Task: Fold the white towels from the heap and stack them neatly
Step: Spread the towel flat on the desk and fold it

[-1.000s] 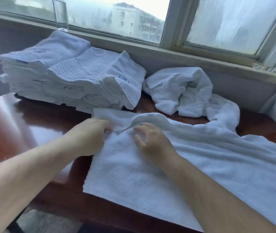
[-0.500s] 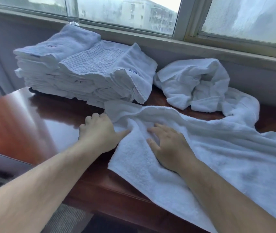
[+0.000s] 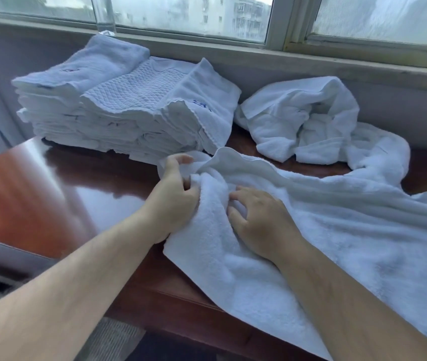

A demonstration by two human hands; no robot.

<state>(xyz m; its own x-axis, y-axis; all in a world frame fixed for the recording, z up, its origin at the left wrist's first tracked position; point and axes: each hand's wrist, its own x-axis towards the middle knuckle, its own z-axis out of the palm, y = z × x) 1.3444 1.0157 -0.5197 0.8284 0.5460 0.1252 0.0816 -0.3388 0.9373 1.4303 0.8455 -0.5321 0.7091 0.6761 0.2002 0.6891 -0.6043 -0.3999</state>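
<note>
The towel [image 3: 337,230] being folded lies spread over the bench [image 3: 51,191], filling the lower right of the frame, its far end trailing up to the unfolded heap [image 3: 301,121] at upper centre-right. A second ago its left end lay almost flat. Now the left hand [image 3: 178,194] has closed round that edge and bunches it, and a ridge of cloth stands up just behind the knuckles. The right hand [image 3: 262,220], flat on the cloth half a second ago, now has its fingers bent and dug into the pile. Whether they pinch a fold or only press I cannot tell. The two hands sit near each other without touching.

I judge this to be the gathering of the left end for a first fold. No fold is made in this towel yet.

The stack [image 3: 129,113] of folded towels at upper left stands untouched. The towel's right end and near edge run out of the frame, so its full shape is hidden. How many towels the heap holds cannot be made out.
</note>
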